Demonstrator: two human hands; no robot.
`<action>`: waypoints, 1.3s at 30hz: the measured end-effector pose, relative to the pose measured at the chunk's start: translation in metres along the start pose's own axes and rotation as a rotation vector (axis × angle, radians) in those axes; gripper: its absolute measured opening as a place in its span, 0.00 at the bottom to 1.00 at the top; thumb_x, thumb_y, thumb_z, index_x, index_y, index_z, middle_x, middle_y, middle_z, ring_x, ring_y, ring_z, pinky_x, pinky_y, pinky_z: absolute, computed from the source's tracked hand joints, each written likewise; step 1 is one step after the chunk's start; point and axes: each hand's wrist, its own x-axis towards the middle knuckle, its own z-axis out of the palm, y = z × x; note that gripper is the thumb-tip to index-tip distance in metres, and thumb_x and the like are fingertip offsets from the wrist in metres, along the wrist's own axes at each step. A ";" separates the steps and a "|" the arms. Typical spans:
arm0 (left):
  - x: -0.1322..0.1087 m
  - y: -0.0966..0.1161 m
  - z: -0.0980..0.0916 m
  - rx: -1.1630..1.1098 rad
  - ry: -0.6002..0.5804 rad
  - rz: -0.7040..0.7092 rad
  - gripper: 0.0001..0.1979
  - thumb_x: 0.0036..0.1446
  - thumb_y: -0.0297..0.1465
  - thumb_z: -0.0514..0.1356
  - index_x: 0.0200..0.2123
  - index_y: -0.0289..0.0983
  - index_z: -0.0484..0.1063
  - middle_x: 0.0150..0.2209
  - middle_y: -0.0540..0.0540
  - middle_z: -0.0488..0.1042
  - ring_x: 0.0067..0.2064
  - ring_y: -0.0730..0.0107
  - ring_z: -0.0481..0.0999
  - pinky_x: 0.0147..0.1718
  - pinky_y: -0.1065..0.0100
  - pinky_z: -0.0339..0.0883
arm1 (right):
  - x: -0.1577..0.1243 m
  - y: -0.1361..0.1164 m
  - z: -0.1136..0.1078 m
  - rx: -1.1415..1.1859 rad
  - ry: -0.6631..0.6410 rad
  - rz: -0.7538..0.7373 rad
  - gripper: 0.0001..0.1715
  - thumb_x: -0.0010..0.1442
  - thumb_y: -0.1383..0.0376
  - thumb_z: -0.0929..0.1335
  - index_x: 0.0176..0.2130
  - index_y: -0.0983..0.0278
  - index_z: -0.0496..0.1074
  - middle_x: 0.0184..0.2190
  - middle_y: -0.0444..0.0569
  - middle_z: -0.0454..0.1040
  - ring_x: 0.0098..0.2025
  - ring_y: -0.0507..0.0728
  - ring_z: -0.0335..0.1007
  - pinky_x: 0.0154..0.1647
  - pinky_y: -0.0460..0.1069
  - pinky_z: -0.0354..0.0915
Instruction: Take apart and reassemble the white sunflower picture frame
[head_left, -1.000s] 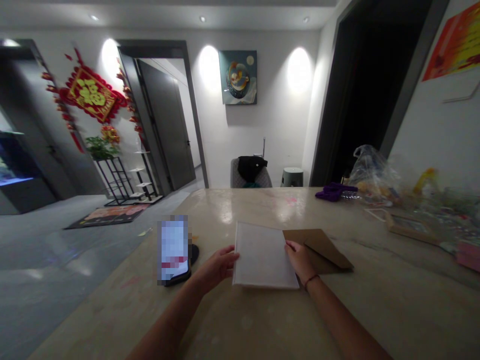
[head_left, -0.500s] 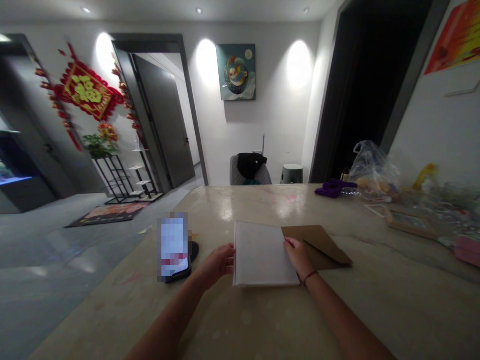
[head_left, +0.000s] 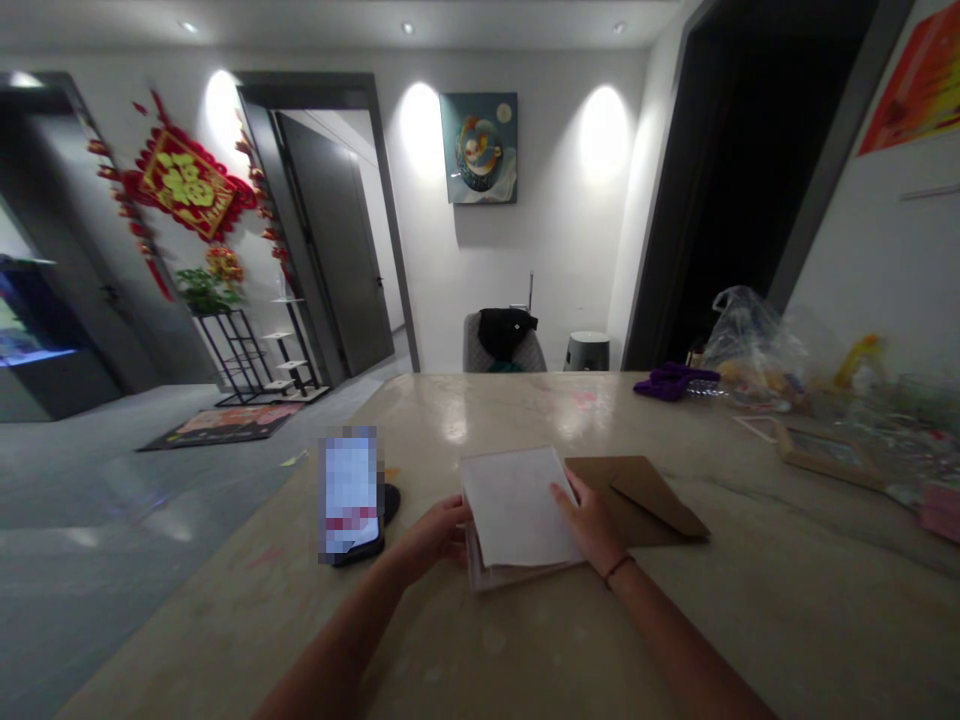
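White sheets, stacked loosely, sit a little below and right of the frame's centre, above the pale surface; the top one is skewed, so that a lower layer shows along its left and bottom edges. The left hand grasps the stack's left edge, its lower fingers partly hidden. The right hand grasps the right side, thumb laid over the top sheet; a thin dark bracelet circles its wrist. Just right of the sheets lies a brown envelope with a pointed flap, partly covered by the right hand. A phone with a blurred-out screen stands left of centre, near the left hand. At the right of the frame lies a wooden frame.
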 end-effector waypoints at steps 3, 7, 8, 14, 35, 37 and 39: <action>0.006 -0.006 -0.001 -0.005 0.065 0.010 0.19 0.41 0.35 0.61 0.39 0.35 0.69 0.29 0.47 0.74 0.27 0.73 0.72 0.24 0.73 0.61 | -0.010 -0.015 0.000 -0.158 -0.003 -0.097 0.37 0.51 0.49 0.63 0.53 0.67 0.62 0.57 0.58 0.58 0.59 0.61 0.51 0.58 0.55 0.49; 0.010 -0.012 -0.002 -0.015 0.109 0.028 0.16 0.41 0.35 0.61 0.35 0.33 0.70 0.25 0.47 0.74 0.24 0.74 0.71 0.21 0.74 0.60 | -0.027 -0.037 0.000 -0.231 -0.291 -0.308 0.41 0.45 0.47 0.67 0.54 0.64 0.61 0.57 0.56 0.57 0.60 0.61 0.47 0.60 0.57 0.45; 0.010 -0.012 -0.002 -0.015 0.115 0.031 0.16 0.41 0.35 0.61 0.34 0.33 0.70 0.25 0.48 0.73 0.23 0.74 0.70 0.21 0.74 0.60 | -0.031 -0.041 0.000 -0.242 -0.358 -0.348 0.42 0.43 0.47 0.68 0.54 0.63 0.62 0.57 0.55 0.57 0.61 0.62 0.46 0.60 0.58 0.44; 0.009 -0.011 -0.001 -0.010 0.164 0.055 0.16 0.39 0.35 0.61 0.33 0.33 0.69 0.23 0.49 0.72 0.22 0.75 0.69 0.21 0.73 0.61 | -0.037 -0.047 0.002 -0.234 -0.397 -0.427 0.25 0.46 0.56 0.69 0.45 0.62 0.71 0.52 0.55 0.65 0.57 0.60 0.54 0.58 0.57 0.47; 0.018 -0.015 -0.008 0.038 0.381 -0.006 0.23 0.43 0.31 0.62 0.44 0.33 0.65 0.34 0.44 0.75 0.29 0.71 0.75 0.21 0.75 0.64 | 0.001 -0.010 -0.011 0.255 0.180 0.126 0.17 0.49 0.54 0.62 0.28 0.65 0.69 0.24 0.50 0.74 0.27 0.57 0.70 0.28 0.48 0.63; 0.020 -0.015 -0.009 0.113 0.464 0.033 0.29 0.49 0.29 0.58 0.54 0.34 0.55 0.39 0.42 0.74 0.29 0.72 0.75 0.22 0.75 0.64 | 0.009 0.000 -0.015 0.393 0.246 0.213 0.18 0.46 0.53 0.64 0.28 0.65 0.68 0.24 0.49 0.74 0.27 0.57 0.71 0.27 0.48 0.64; 0.022 -0.016 -0.010 0.250 0.550 0.066 0.32 0.52 0.27 0.54 0.59 0.36 0.45 0.44 0.40 0.72 0.30 0.73 0.75 0.24 0.75 0.65 | 0.013 0.006 -0.018 0.504 0.294 0.279 0.18 0.43 0.53 0.65 0.28 0.65 0.67 0.24 0.48 0.74 0.25 0.56 0.70 0.24 0.48 0.64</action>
